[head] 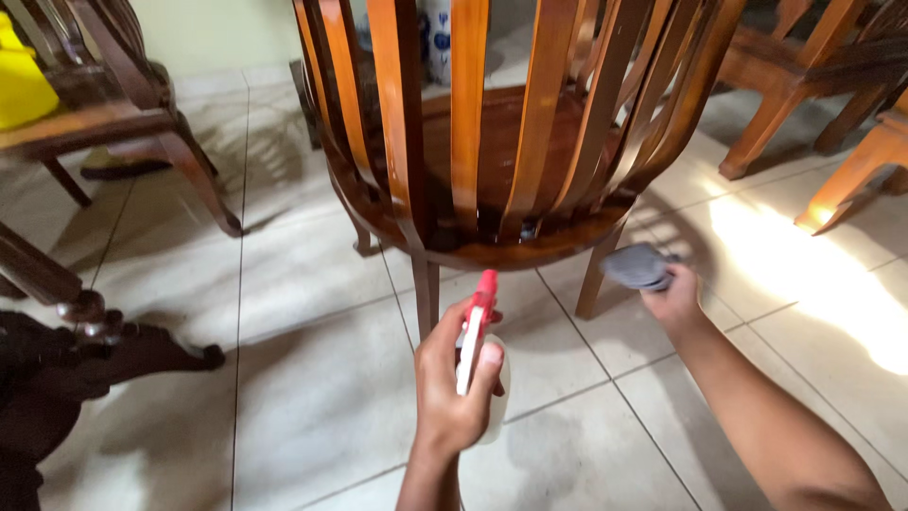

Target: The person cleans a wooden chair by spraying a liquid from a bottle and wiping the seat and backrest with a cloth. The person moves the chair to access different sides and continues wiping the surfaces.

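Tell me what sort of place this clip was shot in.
Likely a room in a home, or perhaps a furniture showroom: pale tiled floor, a slatted wooden chair and more wooden chairs close by. The left hand holds a spray bottle; the right hand grips a grey cloth.

White spray bottle [478,364] with red trigger, low centre

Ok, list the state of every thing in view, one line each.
Left hand: closed around the spray bottle, held up.
Spray bottle: upright, red nozzle pointing at the chair.
Right hand: gripping the grey cloth.
Grey cloth: bunched, held beside the chair leg.
Slatted wooden chair: standing on the tiled floor.
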